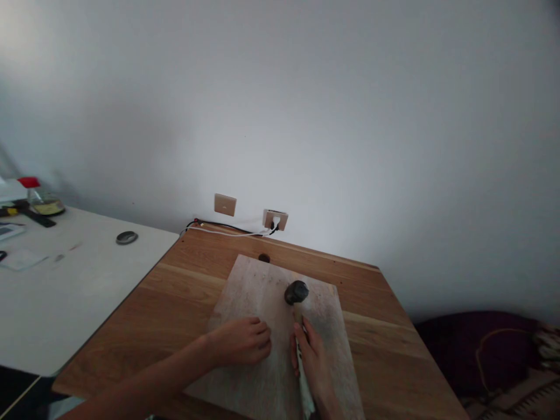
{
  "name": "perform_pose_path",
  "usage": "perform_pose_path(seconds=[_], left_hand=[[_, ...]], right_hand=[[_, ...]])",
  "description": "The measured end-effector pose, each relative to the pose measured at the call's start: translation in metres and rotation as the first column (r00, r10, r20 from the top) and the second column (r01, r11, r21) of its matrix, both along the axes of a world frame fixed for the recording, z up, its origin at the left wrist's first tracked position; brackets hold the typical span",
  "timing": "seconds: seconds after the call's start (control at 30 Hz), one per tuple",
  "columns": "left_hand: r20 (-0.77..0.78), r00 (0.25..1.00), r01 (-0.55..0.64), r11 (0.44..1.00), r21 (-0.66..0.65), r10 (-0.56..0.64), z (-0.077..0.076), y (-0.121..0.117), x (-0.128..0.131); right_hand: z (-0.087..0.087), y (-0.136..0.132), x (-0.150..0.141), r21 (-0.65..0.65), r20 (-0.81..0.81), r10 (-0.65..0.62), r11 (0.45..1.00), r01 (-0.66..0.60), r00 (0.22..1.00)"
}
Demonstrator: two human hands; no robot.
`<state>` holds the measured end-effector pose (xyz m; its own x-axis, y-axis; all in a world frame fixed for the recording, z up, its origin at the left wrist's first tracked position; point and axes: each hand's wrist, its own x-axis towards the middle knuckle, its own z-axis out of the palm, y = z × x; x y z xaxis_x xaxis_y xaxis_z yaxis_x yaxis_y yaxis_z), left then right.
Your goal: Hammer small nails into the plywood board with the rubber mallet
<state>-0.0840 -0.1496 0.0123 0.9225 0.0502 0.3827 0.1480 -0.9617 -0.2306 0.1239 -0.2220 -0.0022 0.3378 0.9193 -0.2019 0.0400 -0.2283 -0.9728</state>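
Hammer [298,314] gripped in the right hand [312,351], above a pale board [258,291]

The right hand's fingers wrap the handle [305,386], clasping it along its upper part; that choice of hold probably favours control of the dark head [296,292] over reach. The head sits just beyond the fingertips, farther from the person, while the handle runs back beneath the palm toward the near edge. Whether the head touches the board or hangs over it, I cannot tell.

The left hand [250,340] is curled to the left of the hammer, apart from it, perhaps placed to steady the board; whether it pinches something small is hidden.

The board lies flat on a wooden table [170,303], likely for firm support underneath. Past its far edge, cables [231,233] run along the wall to a socket [275,220]. A white table [83,280] adjoins at the left, bearing a round grey dish [126,237] and a red-capped bottle [46,202].
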Motion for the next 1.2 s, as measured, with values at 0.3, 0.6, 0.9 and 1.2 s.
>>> perform_pose_path(seconds=[0.3,0.6,0.9,1.2], left_hand=[[0.061,0.937,-0.292,0.868,-0.403,0.343,0.0,0.046,0.002],[0.034,0.584,-0.457,0.363,-0.812,0.811,-0.013,0.103,0.005],[0.031,0.546,-0.519,0.368,-0.771,0.837,-0.015,0.095,0.0],[0.066,0.48,-0.494,0.332,-0.804,0.875,-0.018,0.087,-0.005]], right_hand=[[0.006,0.006,0.004,-0.013,0.03,0.172,0.985,-0.171,0.985],[0.012,0.014,0.01,-0.026,0.047,0.216,0.976,-0.215,0.975],[0.009,0.017,0.011,-0.001,0.051,0.187,0.982,-0.187,0.981],[0.008,0.022,0.014,0.025,0.057,0.179,0.983,-0.181,0.982]])
